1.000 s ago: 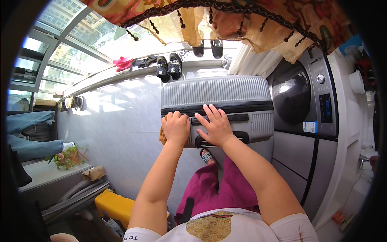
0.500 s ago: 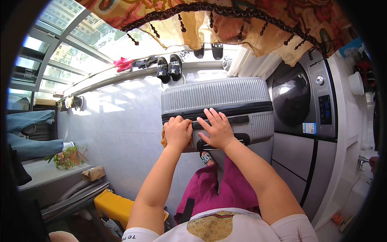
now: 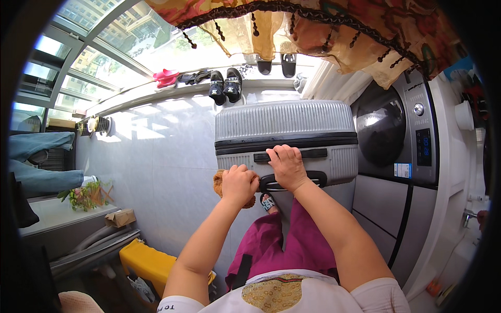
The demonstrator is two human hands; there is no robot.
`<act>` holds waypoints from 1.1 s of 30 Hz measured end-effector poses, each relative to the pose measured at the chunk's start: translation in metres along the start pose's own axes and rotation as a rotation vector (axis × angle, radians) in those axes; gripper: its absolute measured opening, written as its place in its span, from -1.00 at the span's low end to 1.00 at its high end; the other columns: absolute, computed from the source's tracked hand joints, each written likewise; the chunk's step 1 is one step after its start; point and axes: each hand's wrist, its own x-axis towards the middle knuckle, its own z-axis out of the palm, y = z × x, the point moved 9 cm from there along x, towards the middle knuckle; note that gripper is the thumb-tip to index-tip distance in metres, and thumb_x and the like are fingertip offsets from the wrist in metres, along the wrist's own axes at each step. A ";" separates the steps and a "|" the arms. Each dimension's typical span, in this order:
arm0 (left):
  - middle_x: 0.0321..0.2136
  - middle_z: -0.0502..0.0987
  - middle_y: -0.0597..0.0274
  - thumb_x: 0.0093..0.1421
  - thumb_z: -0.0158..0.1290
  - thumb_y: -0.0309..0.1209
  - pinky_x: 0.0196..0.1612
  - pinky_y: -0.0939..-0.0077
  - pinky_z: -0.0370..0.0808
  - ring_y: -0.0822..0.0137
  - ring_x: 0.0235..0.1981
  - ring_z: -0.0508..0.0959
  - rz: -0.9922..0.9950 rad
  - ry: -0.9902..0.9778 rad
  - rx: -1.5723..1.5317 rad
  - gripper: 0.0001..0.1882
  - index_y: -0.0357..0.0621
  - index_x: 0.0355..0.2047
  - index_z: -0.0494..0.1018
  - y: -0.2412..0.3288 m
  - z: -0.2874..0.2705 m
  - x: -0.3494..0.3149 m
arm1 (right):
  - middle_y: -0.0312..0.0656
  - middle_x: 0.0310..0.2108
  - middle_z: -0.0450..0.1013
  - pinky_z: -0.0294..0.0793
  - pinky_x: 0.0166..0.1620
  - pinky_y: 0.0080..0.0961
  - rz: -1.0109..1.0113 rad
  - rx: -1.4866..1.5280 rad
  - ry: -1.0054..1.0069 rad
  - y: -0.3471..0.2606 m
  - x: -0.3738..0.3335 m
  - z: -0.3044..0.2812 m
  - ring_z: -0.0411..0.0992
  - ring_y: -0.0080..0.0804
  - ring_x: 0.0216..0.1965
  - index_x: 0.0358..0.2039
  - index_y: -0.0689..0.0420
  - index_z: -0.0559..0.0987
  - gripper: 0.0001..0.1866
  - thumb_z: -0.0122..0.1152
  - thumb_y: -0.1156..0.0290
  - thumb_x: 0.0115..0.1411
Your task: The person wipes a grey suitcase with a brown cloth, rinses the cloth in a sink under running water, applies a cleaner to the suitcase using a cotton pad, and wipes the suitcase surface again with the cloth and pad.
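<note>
In front of me stands a silver ribbed suitcase (image 3: 287,117) with a black band along it. My left hand (image 3: 240,183) is closed around a brown, fluffy cloth (image 3: 217,181) at the suitcase's near left corner. Part of the cloth shows beyond the fingers and below them. My right hand (image 3: 288,166) has its fingers curled over the black bar-shaped side handle (image 3: 314,153) and appears to grip it. Just below that hand is a black loop-shaped frame (image 3: 316,178) on the suitcase's near edge.
Right of the suitcase is a grey front-loading washing machine (image 3: 385,125). Black shoes (image 3: 225,87) and pink clogs (image 3: 166,77) lie near the window ledge. A patterned curtain (image 3: 334,31) hangs above. Lower left are a yellow object (image 3: 146,266), a plant (image 3: 86,201) and jeans (image 3: 44,161).
My left hand with the cloth has come nearer to me, down the suitcase's left corner. The spread fingers of my right hand have curled onto the side handle. The view has shifted slightly.
</note>
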 end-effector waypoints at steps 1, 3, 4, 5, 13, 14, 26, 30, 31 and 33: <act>-0.52 0.45 0.37 -0.01 0.16 -0.28 -0.30 0.27 0.32 0.25 -0.34 0.46 -0.016 0.058 0.010 -0.90 0.04 -0.53 0.61 -0.004 -0.006 0.008 | -0.24 -0.07 0.32 0.16 0.08 -0.33 0.002 0.012 0.004 -0.001 0.001 0.000 0.25 -0.30 0.04 0.00 0.11 0.45 -0.57 0.19 0.33 0.09; -0.50 0.46 0.37 0.00 0.17 -0.28 -0.28 0.27 0.32 0.25 -0.33 0.46 -0.066 0.179 0.021 -0.90 0.04 -0.53 0.61 -0.015 -0.016 0.029 | -0.25 -0.08 0.33 0.17 0.07 -0.32 0.007 0.030 0.008 -0.003 0.001 0.001 0.27 -0.31 0.02 -0.01 0.10 0.46 -0.57 0.20 0.34 0.08; -0.50 0.46 0.37 0.01 0.17 -0.29 -0.27 0.27 0.31 0.25 -0.33 0.46 -0.087 0.183 0.028 -0.91 0.04 -0.53 0.60 -0.019 -0.014 0.036 | -0.25 -0.09 0.33 0.17 0.07 -0.32 0.014 0.041 0.005 -0.003 0.003 0.001 0.27 -0.31 0.01 -0.02 0.10 0.46 -0.58 0.21 0.34 0.07; -0.50 0.46 0.37 0.01 0.17 -0.29 -0.27 0.26 0.31 0.25 -0.33 0.46 -0.108 0.188 0.036 -0.91 0.04 -0.54 0.60 -0.022 -0.012 0.038 | -0.26 -0.09 0.34 0.18 0.06 -0.31 0.021 0.052 0.001 -0.002 0.006 0.000 0.28 -0.32 0.00 -0.02 0.09 0.46 -0.58 0.21 0.34 0.07; -0.53 0.47 0.32 -0.04 0.19 -0.24 -0.29 0.25 0.36 0.21 -0.36 0.46 -0.106 -0.085 -0.111 -0.87 0.02 -0.55 0.60 -0.021 0.007 0.020 | -0.27 -0.10 0.35 0.19 0.05 -0.30 -0.001 0.040 -0.004 0.002 0.003 -0.005 0.29 -0.31 -0.01 -0.03 0.08 0.47 -0.56 0.24 0.32 0.05; -0.53 0.48 0.32 -0.02 0.19 -0.26 -0.30 0.25 0.37 0.21 -0.37 0.46 -0.106 0.085 -0.121 -0.87 0.01 -0.55 0.61 -0.023 -0.010 0.030 | -0.26 -0.10 0.35 0.19 0.06 -0.29 -0.002 0.037 -0.006 0.001 0.003 -0.006 0.29 -0.30 0.00 -0.02 0.08 0.47 -0.56 0.25 0.32 0.04; -0.50 0.46 0.40 0.00 0.15 -0.25 -0.24 0.30 0.34 0.29 -0.30 0.46 -0.047 0.006 0.106 -0.88 0.06 -0.57 0.59 -0.007 -0.003 0.012 | -0.22 0.04 0.33 0.16 0.12 -0.28 0.013 0.038 -0.030 -0.001 -0.001 -0.002 0.22 -0.25 0.14 -0.02 0.05 0.48 -0.56 0.26 0.32 0.04; -0.50 0.45 0.39 0.02 0.15 -0.24 -0.26 0.28 0.32 0.28 -0.32 0.45 -0.100 0.197 0.201 -0.87 0.05 -0.55 0.58 -0.013 -0.012 0.035 | -0.23 0.04 0.34 0.17 0.11 -0.28 0.020 0.025 -0.001 0.000 0.008 0.000 0.23 -0.26 0.13 -0.02 0.04 0.48 -0.57 0.25 0.32 0.05; -0.50 0.46 0.39 0.01 0.15 -0.24 -0.26 0.28 0.32 0.27 -0.32 0.45 -0.110 0.234 0.224 -0.87 0.04 -0.55 0.58 -0.011 -0.012 0.034 | -0.22 0.04 0.34 0.17 0.11 -0.28 0.024 0.016 0.010 0.002 0.011 -0.001 0.24 -0.26 0.13 -0.02 0.04 0.48 -0.57 0.24 0.32 0.05; -0.48 0.46 0.39 0.01 0.16 -0.22 -0.23 0.29 0.32 0.29 -0.29 0.46 -0.100 0.107 0.144 -0.85 0.04 -0.56 0.57 -0.005 0.002 0.017 | -0.22 0.04 0.34 0.17 0.10 -0.29 0.025 0.010 -0.011 0.009 0.011 -0.001 0.25 -0.26 0.12 -0.03 0.04 0.49 -0.58 0.24 0.31 0.06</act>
